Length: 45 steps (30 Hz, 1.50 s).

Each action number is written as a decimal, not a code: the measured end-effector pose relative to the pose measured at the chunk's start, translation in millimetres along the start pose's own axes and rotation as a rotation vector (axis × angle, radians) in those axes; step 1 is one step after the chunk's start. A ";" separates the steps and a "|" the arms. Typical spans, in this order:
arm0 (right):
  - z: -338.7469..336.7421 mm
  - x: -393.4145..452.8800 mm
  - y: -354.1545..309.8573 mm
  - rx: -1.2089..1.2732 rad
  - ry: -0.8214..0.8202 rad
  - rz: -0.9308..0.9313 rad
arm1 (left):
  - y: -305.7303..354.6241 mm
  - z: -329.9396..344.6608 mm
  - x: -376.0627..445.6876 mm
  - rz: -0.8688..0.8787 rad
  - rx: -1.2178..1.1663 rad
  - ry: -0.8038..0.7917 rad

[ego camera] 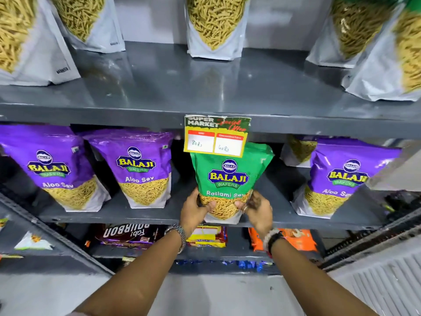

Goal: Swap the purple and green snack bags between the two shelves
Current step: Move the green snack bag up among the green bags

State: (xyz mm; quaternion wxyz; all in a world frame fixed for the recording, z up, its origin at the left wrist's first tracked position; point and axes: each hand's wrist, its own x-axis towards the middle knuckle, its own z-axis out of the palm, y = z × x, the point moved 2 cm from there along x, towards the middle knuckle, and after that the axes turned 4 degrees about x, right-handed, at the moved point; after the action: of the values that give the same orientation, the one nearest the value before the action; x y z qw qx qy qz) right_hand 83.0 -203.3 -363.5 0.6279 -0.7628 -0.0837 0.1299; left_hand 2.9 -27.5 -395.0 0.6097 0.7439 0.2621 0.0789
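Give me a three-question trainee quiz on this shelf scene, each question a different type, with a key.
1. True or false: the green snack bag is gripped by both the left hand and the right hand.
2. Multiple choice: how many purple snack bags with a visible front stand on the same shelf as the green one? A) one B) three C) five
3. Fill in: the price tag hangs from the edge of the shelf above, overlapping the top of the ____ bag.

Key: 1 true; 2 B; 3 green
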 end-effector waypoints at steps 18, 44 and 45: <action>-139.7 -124.0 -76.8 0.092 0.143 -0.312 | 138.3 47.9 -131.4 0.316 0.058 -0.181; -52.6 -14.7 -308.0 0.226 0.050 -0.614 | 339.8 -108.6 -73.4 0.623 0.222 0.205; -48.0 -8.4 -308.4 0.218 0.050 -0.604 | 339.3 -111.4 -66.2 0.610 0.219 0.211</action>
State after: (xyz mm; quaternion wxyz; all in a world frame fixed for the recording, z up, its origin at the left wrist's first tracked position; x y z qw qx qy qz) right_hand 100.4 -189.8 -52.1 0.7178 -0.6348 -0.2764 -0.0731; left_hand -2.4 -3.7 -32.6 0.4440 0.8368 0.0959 0.3057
